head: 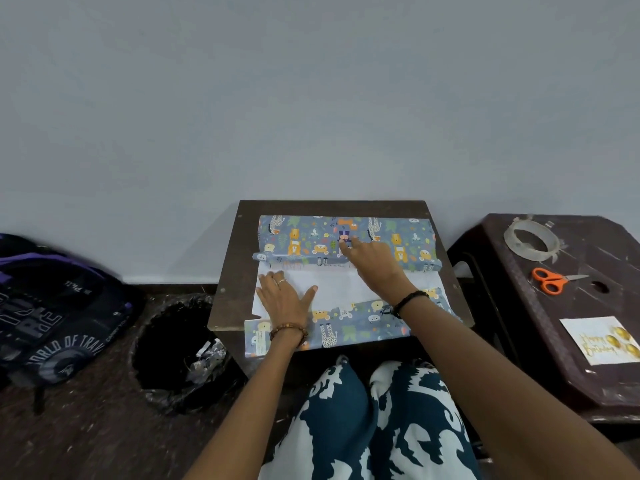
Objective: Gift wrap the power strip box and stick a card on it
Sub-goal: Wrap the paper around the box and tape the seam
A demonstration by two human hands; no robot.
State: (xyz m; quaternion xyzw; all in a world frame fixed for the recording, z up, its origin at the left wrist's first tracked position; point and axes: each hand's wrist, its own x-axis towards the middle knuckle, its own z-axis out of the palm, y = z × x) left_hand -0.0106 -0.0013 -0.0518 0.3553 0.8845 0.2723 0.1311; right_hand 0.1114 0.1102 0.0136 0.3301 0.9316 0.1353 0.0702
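Blue animal-print wrapping paper [408, 244] is folded over the power strip box at the far side of a small dark wooden table [228, 271]. The paper's white underside [339, 289] lies flat in the middle, and its printed near edge [349, 329] curls up over the table's front. My left hand [284, 296] presses flat on the white paper, fingers spread. My right hand [370, 259] rests on the wrapped box with the index finger stretched out along the paper's edge. The box itself is hidden under the paper.
A dark plastic stool [561, 327] on the right carries a clear tape roll [531, 239], orange-handled scissors [550, 279] and a white "Happy Birthday" card [604, 339]. A black-lined waste bin [180, 348] and a dark backpack [52, 313] stand on the floor at left.
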